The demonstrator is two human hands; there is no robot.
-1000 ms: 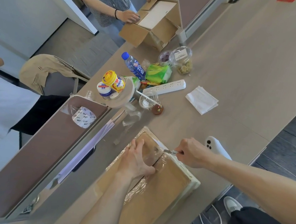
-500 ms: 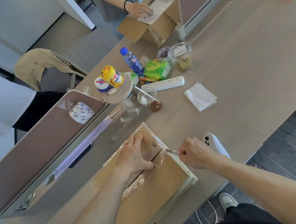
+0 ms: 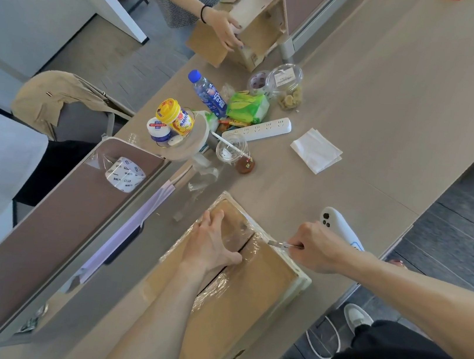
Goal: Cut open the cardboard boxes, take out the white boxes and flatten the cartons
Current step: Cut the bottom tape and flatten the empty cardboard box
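Observation:
A brown cardboard box [image 3: 256,289] wrapped in clear tape lies on the wooden table [image 3: 392,116] in front of me, its top flaps closed. My left hand [image 3: 214,243] presses flat on the left flap, fingers spread. My right hand [image 3: 316,248] grips a small metal knife [image 3: 280,243] whose blade touches the box's taped right edge. A white layer shows along that edge. At the far end of the table another person's hand [image 3: 225,31] holds a second, opened cardboard box [image 3: 244,39].
Beyond my box stand a plastic cup [image 3: 231,149], a white power strip [image 3: 260,127], a napkin [image 3: 315,151], a water bottle [image 3: 208,93], snack packs and jars. A white phone [image 3: 339,225] lies by my right hand. A desk divider with a tape roll [image 3: 124,173] runs at left.
My hands and the knife stay at the same spot on the box. The other person's hand has shifted on the far box, which has turned.

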